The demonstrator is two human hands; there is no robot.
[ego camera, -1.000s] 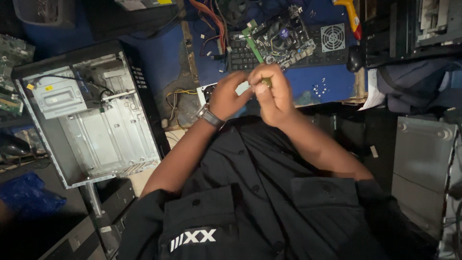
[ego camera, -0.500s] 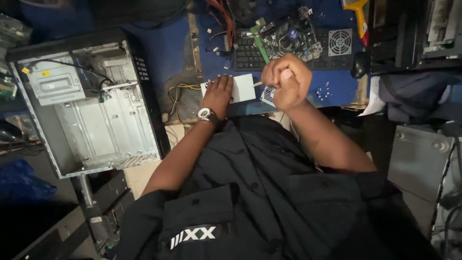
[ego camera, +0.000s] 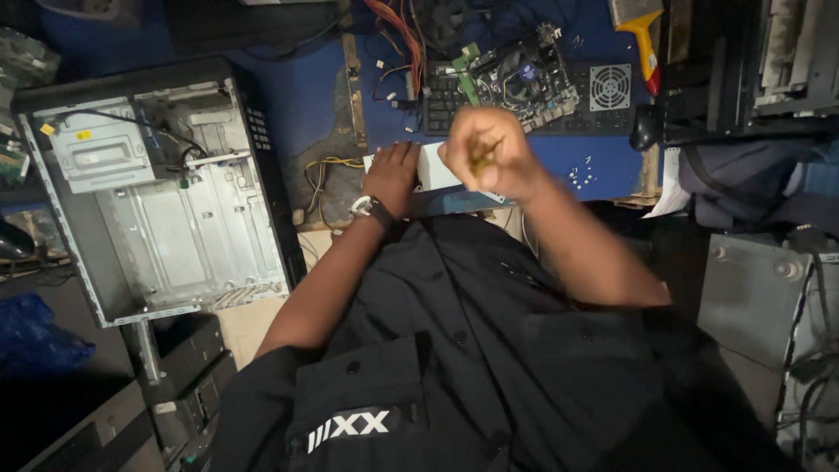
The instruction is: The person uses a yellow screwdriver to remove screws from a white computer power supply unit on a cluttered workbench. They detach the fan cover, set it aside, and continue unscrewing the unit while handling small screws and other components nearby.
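At the near edge of the blue tabletop, the left hand lies flat, fingers spread, on a white box half hidden by both hands. The right hand is blurred, curled closed around a small yellowish object too smeared to identify. Farther back lies a motherboard; an open computer case sits toward the left edge.

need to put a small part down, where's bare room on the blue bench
Bare blue bench lies between the open computer case and the motherboard, and a strip right of the right hand, though small screws dot it. The motherboard, its wires and the white box under the left hand crowd the middle.
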